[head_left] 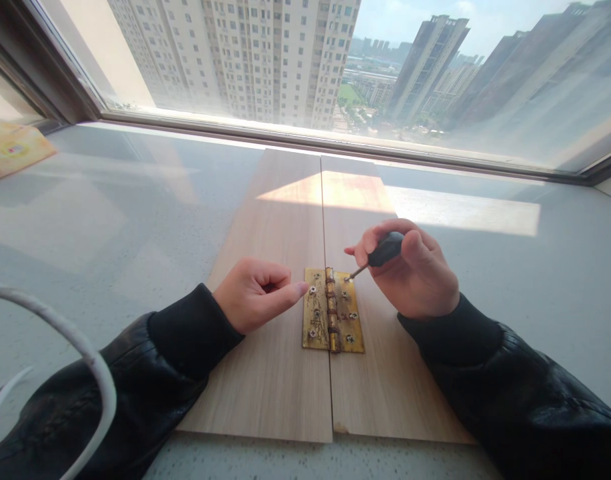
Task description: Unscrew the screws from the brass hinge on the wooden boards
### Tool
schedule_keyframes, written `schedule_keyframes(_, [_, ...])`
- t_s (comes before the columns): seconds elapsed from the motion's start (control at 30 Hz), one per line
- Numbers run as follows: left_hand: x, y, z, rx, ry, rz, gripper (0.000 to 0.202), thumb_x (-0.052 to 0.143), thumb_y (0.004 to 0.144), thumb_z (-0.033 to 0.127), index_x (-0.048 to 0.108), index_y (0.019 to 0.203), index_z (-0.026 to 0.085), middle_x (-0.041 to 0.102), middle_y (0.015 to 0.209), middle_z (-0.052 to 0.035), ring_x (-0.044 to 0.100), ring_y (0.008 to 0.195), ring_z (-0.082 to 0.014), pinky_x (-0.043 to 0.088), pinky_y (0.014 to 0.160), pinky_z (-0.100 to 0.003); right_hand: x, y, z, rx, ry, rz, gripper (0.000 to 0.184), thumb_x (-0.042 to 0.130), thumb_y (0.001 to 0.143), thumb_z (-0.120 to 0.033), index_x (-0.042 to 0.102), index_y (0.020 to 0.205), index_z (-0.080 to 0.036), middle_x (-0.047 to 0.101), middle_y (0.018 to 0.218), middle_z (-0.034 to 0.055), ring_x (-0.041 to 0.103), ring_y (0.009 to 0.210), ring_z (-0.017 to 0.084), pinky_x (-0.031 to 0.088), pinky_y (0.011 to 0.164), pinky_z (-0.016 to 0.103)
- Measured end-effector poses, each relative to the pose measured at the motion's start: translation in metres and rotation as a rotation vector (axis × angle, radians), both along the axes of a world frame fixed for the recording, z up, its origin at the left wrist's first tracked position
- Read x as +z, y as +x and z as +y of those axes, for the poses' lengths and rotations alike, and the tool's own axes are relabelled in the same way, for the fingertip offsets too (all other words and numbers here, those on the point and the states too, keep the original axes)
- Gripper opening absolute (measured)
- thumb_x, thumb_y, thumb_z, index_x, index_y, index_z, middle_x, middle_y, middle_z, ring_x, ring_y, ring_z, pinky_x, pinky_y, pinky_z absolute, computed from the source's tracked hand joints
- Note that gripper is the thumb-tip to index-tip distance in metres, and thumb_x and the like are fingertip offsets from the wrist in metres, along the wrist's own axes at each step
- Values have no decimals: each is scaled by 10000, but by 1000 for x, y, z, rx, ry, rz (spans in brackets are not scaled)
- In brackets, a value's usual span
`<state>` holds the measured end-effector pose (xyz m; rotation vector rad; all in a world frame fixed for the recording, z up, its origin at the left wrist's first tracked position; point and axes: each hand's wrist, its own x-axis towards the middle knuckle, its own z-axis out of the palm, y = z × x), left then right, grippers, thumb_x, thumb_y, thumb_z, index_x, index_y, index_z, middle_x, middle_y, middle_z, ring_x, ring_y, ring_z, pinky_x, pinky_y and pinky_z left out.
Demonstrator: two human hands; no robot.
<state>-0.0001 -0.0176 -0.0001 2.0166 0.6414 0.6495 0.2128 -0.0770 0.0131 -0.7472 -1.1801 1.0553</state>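
Hinge [331,310]: brass-yellow, w/ rust-brown patches on the barrel [332,303] & blackish scratchy marks on the L leaf [308,317]. Screws [312,333]: silvery, dk cross slots. Screwdriver [382,251]: blk handle, grey metal shank [359,271]. Wood boards [265,387]: pale beige, fine lengthwise grain, far end peachy in sun; R one has a tan chip [340,427] at near edge. Windowsill [545,300]: grey-white, fine dk specks. Sleeves [120,380]: glossy blk; cuffs [195,330] matte blk. Cable [92,357]: off-white. Packet [15,150], far L: peach-orange, yellowish blotches. Window frame [60,73]: dk brown. Apt. block [265,60] outside: beige, gridded w/ dk windows. Sky [395,17]: pale blue, white cloud.
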Motion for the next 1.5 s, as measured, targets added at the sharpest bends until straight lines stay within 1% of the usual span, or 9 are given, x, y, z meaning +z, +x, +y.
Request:
schedule_keyframes(0.2, [1, 0, 0, 2, 6, 2, 436, 530, 810, 253, 263, 475, 172, 197, 487, 75, 197, 458, -41, 168, 425, -201, 7, -6, 0, 134, -110, 60, 449, 415, 901, -571, 661, 752, -226, 424, 515, -45, 404, 482, 116, 464, 650, 362])
schedule_keyframes(0.5, [1, 0, 1, 2, 13, 3, 434, 527, 814, 257, 266, 478, 172, 192, 491, 75, 191, 462, -42, 166, 429, -205, 2, -1, 1, 3, -31, 9, 233, 690, 754, -452, 653, 754, -221, 563, 762, -2, 541, 726, 149, 458, 746, 344])
schedule_keyframes(0.63, [2, 0, 1, -1, 11, 2, 431, 525, 810, 251, 267, 474, 172, 201, 485, 74, 198, 458, -41, 170, 426, -202, 2, -3, 2, -3, -72, -21, 401, 493, 867, -568, 716, 800, -241, 526, 602, -10, 526, 621, 144, 472, 785, 380])
schedule_keyframes(0.77, [2, 1, 1, 5, 7, -3, 434, 527, 808, 255, 266, 472, 171, 193, 485, 76, 188, 457, -41, 162, 425, -201, 7, -8, 0, 31, -121, 29, 487, 395, 871, -638, 672, 782, -247, 392, 489, -42, 405, 493, 132, 462, 661, 367])
schedule_keyframes(0.87, [2, 1, 1, 3, 10, -6, 437, 526, 808, 252, 255, 475, 173, 187, 489, 75, 186, 460, -41, 159, 425, -204, 7, -8, 0, 26, -106, 45, 508, 480, 765, -727, 605, 737, -235, 404, 530, -44, 385, 514, 130, 441, 612, 346])
schedule_keyframes(1.0, [1, 0, 0, 2, 10, -4, 436, 529, 809, 250, 261, 474, 173, 192, 488, 75, 188, 460, -42, 163, 425, -206, 3, -3, 2, 11, -50, -20, 348, 638, 762, -571, 624, 714, -227, 530, 619, -15, 492, 622, 148, 446, 677, 352])
schedule_keyframes(1.23, [0, 0, 0, 2, -1, -7, 438, 532, 811, 257, 264, 475, 171, 196, 488, 75, 193, 460, -43, 163, 430, -208, 3, -2, 2, 36, -92, -105, 605, 318, 878, -669, 679, 656, -237, 522, 587, 22, 512, 626, 184, 450, 681, 388])
schedule_keyframes(1.37, [0, 0, 1, 11, -6, -8, 440, 533, 814, 264, 261, 480, 172, 195, 495, 72, 188, 467, -45, 162, 438, -215, 5, -8, 1, 82, -107, -16, 577, 433, 732, -792, 581, 667, -237, 365, 548, -36, 391, 542, 148, 430, 614, 354])
schedule_keyframes(1.5, [-1, 0, 1, 2, 2, 0, 435, 530, 815, 260, 262, 483, 173, 187, 497, 72, 185, 467, -45, 158, 436, -213, 2, -6, 3, 12, -70, -1, 481, 603, 691, -707, 528, 652, -233, 397, 539, -55, 378, 515, 125, 423, 595, 327])
